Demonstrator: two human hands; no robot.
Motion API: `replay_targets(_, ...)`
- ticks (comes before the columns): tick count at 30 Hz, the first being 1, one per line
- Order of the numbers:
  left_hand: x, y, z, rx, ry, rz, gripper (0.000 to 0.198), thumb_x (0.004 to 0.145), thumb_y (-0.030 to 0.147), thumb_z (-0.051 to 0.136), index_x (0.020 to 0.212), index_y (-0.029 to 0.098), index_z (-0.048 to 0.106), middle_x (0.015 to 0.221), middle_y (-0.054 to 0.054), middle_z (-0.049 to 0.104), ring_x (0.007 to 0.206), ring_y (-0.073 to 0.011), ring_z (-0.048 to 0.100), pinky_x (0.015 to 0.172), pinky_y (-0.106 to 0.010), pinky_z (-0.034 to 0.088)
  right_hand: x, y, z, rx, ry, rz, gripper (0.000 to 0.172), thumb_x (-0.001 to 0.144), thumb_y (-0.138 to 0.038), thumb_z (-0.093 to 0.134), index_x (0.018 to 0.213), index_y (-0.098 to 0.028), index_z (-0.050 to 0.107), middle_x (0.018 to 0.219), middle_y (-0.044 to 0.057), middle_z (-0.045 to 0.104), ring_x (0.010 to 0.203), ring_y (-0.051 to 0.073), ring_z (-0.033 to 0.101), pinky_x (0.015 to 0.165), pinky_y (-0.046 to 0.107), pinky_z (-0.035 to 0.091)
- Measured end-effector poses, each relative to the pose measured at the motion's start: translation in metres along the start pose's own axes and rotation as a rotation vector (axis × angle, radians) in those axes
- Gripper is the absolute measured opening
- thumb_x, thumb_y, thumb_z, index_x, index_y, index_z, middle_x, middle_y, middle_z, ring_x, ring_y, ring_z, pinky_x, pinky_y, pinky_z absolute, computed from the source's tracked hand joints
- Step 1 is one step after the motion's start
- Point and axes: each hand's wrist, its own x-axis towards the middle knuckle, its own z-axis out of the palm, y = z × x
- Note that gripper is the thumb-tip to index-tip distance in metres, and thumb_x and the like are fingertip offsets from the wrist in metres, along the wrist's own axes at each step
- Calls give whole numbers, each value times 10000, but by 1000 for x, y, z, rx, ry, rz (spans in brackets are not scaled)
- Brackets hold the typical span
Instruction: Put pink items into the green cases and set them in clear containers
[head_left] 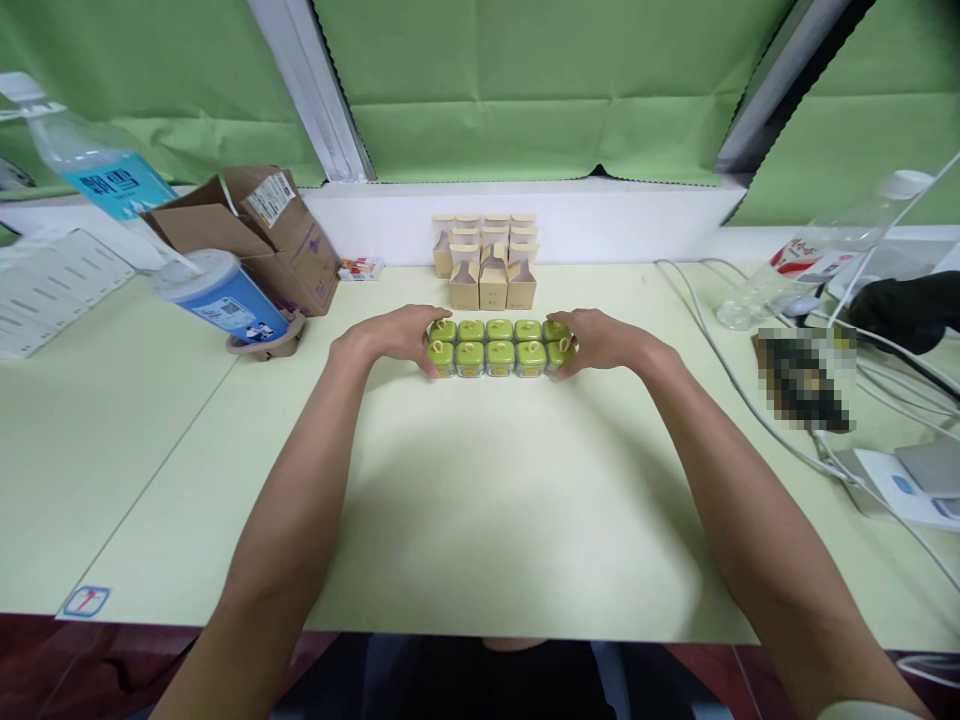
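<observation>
Two rows of small clear jars with glossy green lids (500, 355) stand upright, packed side by side on the pale table. Each lid has a little loop on top. At the left end of the block, my left hand (400, 335) wraps thumb and fingers around the outermost jars. My right hand (598, 340) grips the right end in the same way, so the block sits squeezed between both hands. Parts of the end jars are hidden behind my fingers. Behind them, several small open cardboard boxes (493, 275) stand grouped near the wall.
To the left are a brown carton (281, 240), a blue cup (225, 300) in a cardboard holder and a tilted bottle (112, 170). A small packet (361, 269) lies by the wall. White cables (739, 385), a clear bottle (814, 260) and a pixelated object (804, 380) occupy the right.
</observation>
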Motion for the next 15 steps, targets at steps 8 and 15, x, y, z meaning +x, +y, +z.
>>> replay_targets(8, -6, -7, -2, -59, 48, 61, 1309, 584, 674, 909, 1715, 310, 358, 1718, -111, 491, 1452, -408, 597, 1230, -459, 470, -10, 18, -11, 232, 8, 59, 1140, 777, -519, 922, 1731, -292, 340, 1635, 173, 563, 1280, 387, 697, 1055, 509, 596)
replay_targets(15, 8, -16, 11, -617, 490, 190, 752, 885, 685, 728, 1456, 202, 651, 1578, -161, 629, 1428, -317, 612, 1208, -476, 501, 5, 48, 3, 829, 487, 127, 320, 981, -542, 693, 1102, -247, 724, 1215, 120, 782, 1128, 277, 747, 1048, 503, 621)
